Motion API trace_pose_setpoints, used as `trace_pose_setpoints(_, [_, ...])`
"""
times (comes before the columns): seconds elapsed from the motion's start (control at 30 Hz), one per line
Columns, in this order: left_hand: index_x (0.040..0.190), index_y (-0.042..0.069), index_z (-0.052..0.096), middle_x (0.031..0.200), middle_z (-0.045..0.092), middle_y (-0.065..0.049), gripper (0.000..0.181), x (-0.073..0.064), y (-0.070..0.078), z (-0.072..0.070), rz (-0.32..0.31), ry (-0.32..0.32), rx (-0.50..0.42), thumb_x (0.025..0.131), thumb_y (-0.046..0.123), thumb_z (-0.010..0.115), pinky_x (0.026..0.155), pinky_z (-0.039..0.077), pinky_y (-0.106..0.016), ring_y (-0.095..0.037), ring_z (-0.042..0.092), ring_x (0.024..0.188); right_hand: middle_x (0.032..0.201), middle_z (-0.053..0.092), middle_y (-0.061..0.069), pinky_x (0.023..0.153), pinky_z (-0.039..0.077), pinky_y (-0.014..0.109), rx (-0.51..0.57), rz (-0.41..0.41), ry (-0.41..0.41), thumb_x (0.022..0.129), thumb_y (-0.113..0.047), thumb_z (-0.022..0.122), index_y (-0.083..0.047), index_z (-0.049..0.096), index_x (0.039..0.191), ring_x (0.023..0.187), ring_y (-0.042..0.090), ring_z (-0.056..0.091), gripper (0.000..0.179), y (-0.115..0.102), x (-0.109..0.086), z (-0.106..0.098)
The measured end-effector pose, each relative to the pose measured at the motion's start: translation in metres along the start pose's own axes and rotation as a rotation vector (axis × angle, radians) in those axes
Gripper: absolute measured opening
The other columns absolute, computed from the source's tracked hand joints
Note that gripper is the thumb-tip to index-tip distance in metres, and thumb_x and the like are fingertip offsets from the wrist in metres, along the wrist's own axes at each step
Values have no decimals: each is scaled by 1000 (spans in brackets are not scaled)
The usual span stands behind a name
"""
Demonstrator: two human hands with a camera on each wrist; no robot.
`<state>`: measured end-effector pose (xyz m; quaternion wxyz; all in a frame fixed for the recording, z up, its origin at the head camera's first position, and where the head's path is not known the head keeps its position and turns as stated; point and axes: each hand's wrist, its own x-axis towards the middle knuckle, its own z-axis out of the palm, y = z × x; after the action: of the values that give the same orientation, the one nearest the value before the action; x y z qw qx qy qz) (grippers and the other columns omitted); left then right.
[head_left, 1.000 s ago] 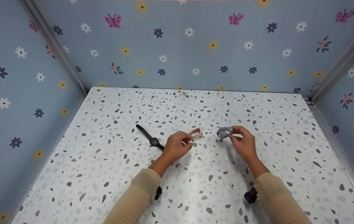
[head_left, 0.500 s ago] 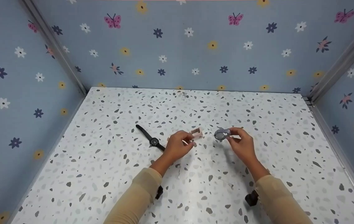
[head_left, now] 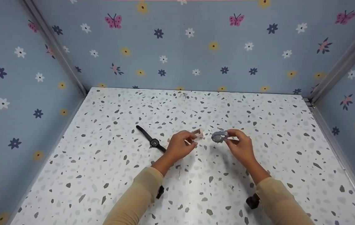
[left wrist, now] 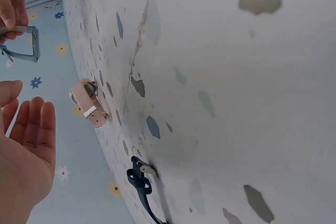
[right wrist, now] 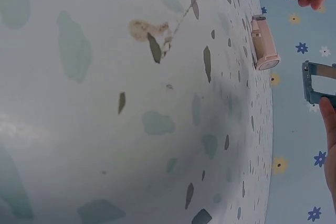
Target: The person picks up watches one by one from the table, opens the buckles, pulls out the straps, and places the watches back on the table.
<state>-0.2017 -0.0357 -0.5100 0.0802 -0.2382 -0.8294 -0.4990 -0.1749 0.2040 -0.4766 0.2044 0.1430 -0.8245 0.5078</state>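
Note:
My right hand (head_left: pixel 240 147) pinches a grey-blue wristwatch (head_left: pixel 218 138) by its band, holding it up over the table. The band forms a closed-looking loop, and in the right wrist view part of this watch (right wrist: pixel 310 97) shows above my fingertips. My left hand (head_left: pixel 179 145) holds nothing; in the left wrist view its fingers (left wrist: pixel 47 129) are loosely bent. Just past those fingers a pink wristwatch (head_left: pixel 199 134) stands on the table, its strap looped. Left of my left hand a black wristwatch (head_left: pixel 154 143) lies stretched out, one strap end hidden behind that hand.
The white speckled table (head_left: pixel 177 109) meets a blue flowered wall (head_left: pixel 177 40) at the back, with similar walls left and right. A dark wrist-worn device (head_left: pixel 253 201) shows beside the right sleeve, another (head_left: pixel 160 192) beside the left one.
My right hand has moved a little left with the grey-blue wristwatch, which has turned slightly and is closer to the pink one. My left hand has shifted slightly right. The other watches stay put.

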Motion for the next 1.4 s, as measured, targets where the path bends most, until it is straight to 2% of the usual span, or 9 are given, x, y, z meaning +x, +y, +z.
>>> trace_pose_setpoints(0.27, [102, 0, 71, 98, 66, -15, 17, 5, 7, 2, -21, -23, -1, 85, 2, 74, 72, 59, -34, -23, 66, 85, 95, 67, 20, 76, 59, 29, -5, -51, -27, 78, 20, 70, 11, 65, 103, 90, 34, 68, 27, -5, -2, 2])
trace_pose_setpoints(0.4, [104, -2, 71, 102, 67, -17, 21, 8, 11, 2, 0, -25, -27, 84, 2, 75, 73, 59, -38, -26, 66, 88, 97, 67, 20, 75, 59, 28, 4, -78, -45, 78, 20, 69, 11, 65, 103, 90, 35, 68, 27, -9, -4, 4])
trace_pose_setpoints(0.6, [106, 0, 71, 107, 66, -12, 25, 12, 16, 4, 62, -34, -20, 83, 4, 77, 74, 59, -35, -24, 64, 95, 99, 67, 21, 76, 59, 29, 13, -98, -88, 78, 20, 69, 12, 65, 103, 91, 33, 68, 26, -15, -7, 6])
trace_pose_setpoints(0.77, [110, 4, 72, 112, 64, -9, 28, 14, 21, 5, 52, -69, -15, 83, 6, 78, 79, 58, -33, -23, 64, 99, 100, 67, 19, 75, 60, 33, 1, -111, -110, 79, 19, 69, 10, 65, 103, 92, 32, 67, 25, -21, -8, 8])
trace_pose_setpoints(0.9, [113, 1, 70, 115, 64, -10, 31, 14, 24, 6, 52, -92, -24, 83, 6, 78, 82, 58, -33, -27, 64, 101, 100, 67, 19, 75, 60, 36, 0, -112, -120, 79, 19, 69, 9, 66, 103, 92, 32, 67, 26, -24, -9, 9])
trace_pose_setpoints(1.13, [113, 3, 70, 110, 67, -10, 31, 15, 26, 9, 36, -104, -38, 84, 7, 78, 81, 57, -30, -23, 66, 98, 100, 67, 19, 75, 60, 33, 15, -130, -144, 79, 18, 69, 9, 65, 104, 91, 31, 67, 26, -24, -10, 10])
trace_pose_setpoints(1.27, [110, 3, 72, 103, 70, -8, 27, 16, 25, 8, 16, -122, -54, 84, 7, 77, 79, 58, -35, -19, 67, 94, 101, 66, 21, 75, 60, 31, 35, -144, -159, 80, 19, 69, 10, 65, 104, 92, 33, 67, 27, -24, -10, 11])
trace_pose_setpoints(1.4, [101, 4, 75, 96, 72, -5, 18, 16, 24, 9, 10, -123, -71, 83, 5, 78, 77, 59, -39, -15, 68, 88, 100, 66, 22, 75, 60, 32, 46, -153, -165, 79, 20, 68, 11, 64, 104, 91, 34, 66, 26, -24, -11, 12])
